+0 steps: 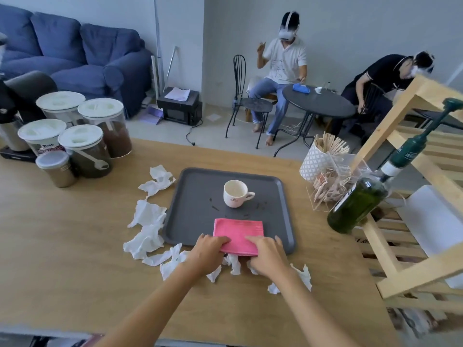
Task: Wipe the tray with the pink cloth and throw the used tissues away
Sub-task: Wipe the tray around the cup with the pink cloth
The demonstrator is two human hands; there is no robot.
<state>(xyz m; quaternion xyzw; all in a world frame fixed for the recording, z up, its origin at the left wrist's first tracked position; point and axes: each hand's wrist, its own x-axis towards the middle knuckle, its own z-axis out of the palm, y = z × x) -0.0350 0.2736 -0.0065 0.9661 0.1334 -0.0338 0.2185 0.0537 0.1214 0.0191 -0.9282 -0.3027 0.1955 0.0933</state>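
Pink cloth (239, 232) on a dark grey tray (198, 196) — white tissues (147, 221), white cup (235, 192).

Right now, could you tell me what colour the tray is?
Dark grey, the tray, seen clearly in the head view.

Both hands, left hand (209, 249) and right hand (266, 254), press the folded pink cloth (239, 235) at the near edge of the dark grey plastic tray (190, 221). A white ceramic cup (235, 193) stands on the tray, and crumpled white tissues (147, 221) lie on the wooden worktop (75, 259) around it.
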